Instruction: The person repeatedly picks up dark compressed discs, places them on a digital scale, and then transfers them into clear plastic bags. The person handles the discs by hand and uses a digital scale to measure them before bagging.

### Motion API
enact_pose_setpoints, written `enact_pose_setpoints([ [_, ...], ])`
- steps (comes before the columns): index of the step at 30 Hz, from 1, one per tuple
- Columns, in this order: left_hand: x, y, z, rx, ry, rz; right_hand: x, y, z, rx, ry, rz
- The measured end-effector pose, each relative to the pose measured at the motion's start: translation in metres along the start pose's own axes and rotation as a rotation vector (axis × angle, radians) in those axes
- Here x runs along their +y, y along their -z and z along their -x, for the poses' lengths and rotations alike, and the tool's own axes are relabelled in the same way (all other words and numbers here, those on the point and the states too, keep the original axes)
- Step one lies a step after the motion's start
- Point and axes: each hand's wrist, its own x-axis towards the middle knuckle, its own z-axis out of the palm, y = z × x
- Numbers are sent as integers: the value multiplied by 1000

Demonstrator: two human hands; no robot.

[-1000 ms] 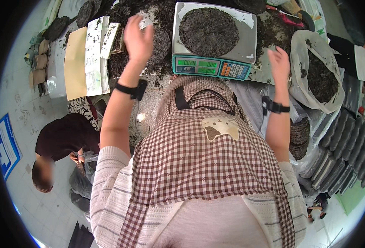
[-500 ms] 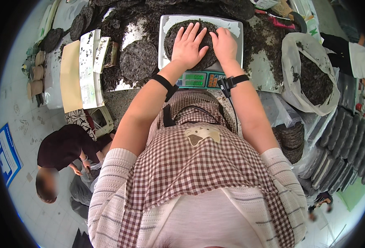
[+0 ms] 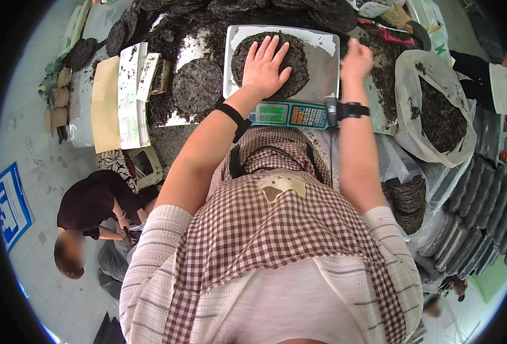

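A: Where is the round dark cake of pressed dried leaves point(image 3: 291, 49)?

B: On the square steel pan of the weighing scale point(image 3: 322, 63), in the pan's middle.

A: And the left hand point(image 3: 266, 67)?

B: Flat on the cake, fingers spread, no grip closed on anything.

A: The right hand point(image 3: 355, 60)?

B: At the scale's right edge, off the cake; I cannot tell how its grip stands.

A: What else?

B: A second dark round cake point(image 3: 198, 87) lies on the bench just left of the scale; a white sack of loose dark leaves point(image 3: 437, 112) sits to its right.
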Motion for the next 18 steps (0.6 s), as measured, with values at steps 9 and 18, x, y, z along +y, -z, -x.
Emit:
enact_pose_setpoints([
  [9, -77, 60, 42, 473, 298, 316, 65, 192, -98, -229, 542, 850],
  [18, -200, 62, 150, 334, 804, 187, 93, 292, -79, 68, 26, 531],
])
